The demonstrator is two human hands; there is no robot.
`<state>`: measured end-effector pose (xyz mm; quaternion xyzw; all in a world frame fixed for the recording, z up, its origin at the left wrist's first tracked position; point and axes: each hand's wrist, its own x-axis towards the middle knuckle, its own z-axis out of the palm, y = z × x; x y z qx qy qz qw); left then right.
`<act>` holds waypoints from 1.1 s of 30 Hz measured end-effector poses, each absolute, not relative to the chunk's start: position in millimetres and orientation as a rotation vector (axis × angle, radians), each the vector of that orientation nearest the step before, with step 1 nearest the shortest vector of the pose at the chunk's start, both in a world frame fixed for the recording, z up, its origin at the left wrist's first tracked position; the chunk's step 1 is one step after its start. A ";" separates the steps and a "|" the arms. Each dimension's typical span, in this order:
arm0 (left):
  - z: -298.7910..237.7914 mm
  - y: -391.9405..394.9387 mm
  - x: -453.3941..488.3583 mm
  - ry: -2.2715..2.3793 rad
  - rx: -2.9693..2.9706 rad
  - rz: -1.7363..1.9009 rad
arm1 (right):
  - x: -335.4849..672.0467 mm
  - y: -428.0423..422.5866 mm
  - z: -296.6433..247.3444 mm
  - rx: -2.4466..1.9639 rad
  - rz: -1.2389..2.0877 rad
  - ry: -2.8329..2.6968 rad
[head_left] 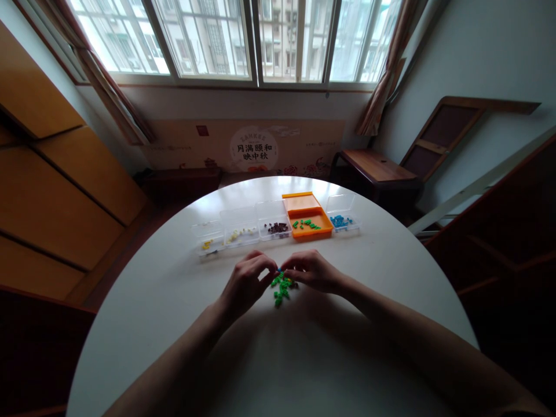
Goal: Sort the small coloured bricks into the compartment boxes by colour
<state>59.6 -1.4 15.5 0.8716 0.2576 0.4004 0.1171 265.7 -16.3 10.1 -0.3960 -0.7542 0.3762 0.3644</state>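
Green pcs [281, 288]: small loose pile on the white round table [165, 336], roughly mid-table, right under where my two hands meet. L hand [247, 282] comes in from the left, fingers curled in, tips bunched together at the top edge of the pile. R hand [313, 270] comes in from the right, same pose, fingers curled and tips drawn together. The tips of both hands touch or nearly touch each other. I can't tell if a pc is pinched between them, too small. Both forearms lie low over the table toward me.

Beyond the hands, a row of 5 small boxes, side by side, well apart from the pile. L to R:
- clear box [204, 231] w/ a few yellow pcs [207, 245]
- 2nd clear box [238, 217] w/ pale yellow pcs [237, 235]
- 3rd clear box [271, 208] w/ dark brown pcs [277, 228]
- orange box [326, 230], lid open at the back, more green bits [306, 223] inside
- last clear box [345, 202] w/ blue pcs [339, 220]

Further out: printed panel [254, 147] on the wall under a wide window [208, 35], wooden chair [373, 165] at far right, wood cabinets [65, 191] on the left
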 end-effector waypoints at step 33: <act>12.3 -1.7 50.3 0.930 2.826 1.047 | 335.5 32.0 -6.2 -1.440 0.194 -1.252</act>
